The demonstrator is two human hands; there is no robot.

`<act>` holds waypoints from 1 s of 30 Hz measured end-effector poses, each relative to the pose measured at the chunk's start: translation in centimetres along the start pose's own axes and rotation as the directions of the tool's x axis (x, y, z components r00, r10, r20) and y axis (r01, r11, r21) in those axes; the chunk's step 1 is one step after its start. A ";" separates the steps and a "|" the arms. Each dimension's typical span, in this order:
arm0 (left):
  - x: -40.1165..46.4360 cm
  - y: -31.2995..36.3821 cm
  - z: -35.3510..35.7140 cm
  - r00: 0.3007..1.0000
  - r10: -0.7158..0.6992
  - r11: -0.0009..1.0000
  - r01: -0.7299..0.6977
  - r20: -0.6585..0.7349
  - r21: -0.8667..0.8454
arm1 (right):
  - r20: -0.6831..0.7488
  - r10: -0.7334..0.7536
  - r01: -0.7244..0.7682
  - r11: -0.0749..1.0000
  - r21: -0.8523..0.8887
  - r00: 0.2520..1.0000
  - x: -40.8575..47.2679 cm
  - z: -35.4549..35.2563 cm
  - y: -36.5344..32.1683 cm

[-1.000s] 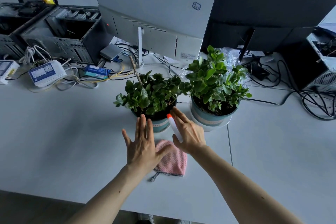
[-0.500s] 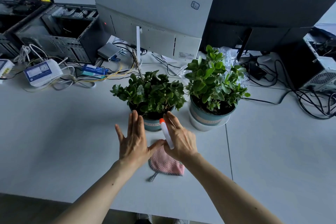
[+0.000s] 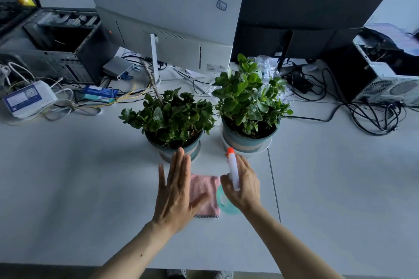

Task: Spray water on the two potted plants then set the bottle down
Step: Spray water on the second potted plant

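Observation:
Two leafy green plants stand side by side on the white table: the left potted plant (image 3: 170,118) and the taller right potted plant (image 3: 247,102), both in teal pots. My right hand (image 3: 243,184) is wrapped around a spray bottle (image 3: 233,171) with a white head, an orange nozzle and a pale green body. The nozzle points up toward the right pot, just in front of its rim. My left hand (image 3: 175,190) hovers flat with fingers spread, just in front of the left pot, holding nothing.
A pink cloth (image 3: 205,195) lies on the table (image 3: 79,188) between my hands. Behind the plants stand a white monitor (image 3: 167,9) and a dark monitor (image 3: 306,2). Open computer cases sit at the left (image 3: 56,45) and right (image 3: 385,68), with tangled cables (image 3: 374,115).
My right hand has carried the spray bottle to the right, from in front of the left pot toward the right pot. My left hand has stayed spread in front of the left pot.

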State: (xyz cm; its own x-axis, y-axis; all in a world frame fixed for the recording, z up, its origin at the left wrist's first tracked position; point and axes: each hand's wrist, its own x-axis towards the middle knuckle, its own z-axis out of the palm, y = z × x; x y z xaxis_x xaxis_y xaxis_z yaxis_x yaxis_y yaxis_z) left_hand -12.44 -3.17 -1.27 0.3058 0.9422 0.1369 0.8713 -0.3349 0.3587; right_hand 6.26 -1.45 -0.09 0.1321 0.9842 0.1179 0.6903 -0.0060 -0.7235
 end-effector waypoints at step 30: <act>10.2 7.5 0.6 0.939 0.085 0.996 -0.089 0.332 -0.003 | -0.115 0.267 -0.266 0.964 0.024 0.957 3.6 -4.7 3.7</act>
State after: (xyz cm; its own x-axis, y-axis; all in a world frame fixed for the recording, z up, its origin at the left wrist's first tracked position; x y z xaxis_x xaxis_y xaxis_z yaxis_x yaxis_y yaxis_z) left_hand -2.54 3.96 2.21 0.4888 0.8599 -0.1474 0.8394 -0.4175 0.3479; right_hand 12.61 1.22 0.90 0.3923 0.9198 -0.0018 0.6130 -0.2629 -0.7451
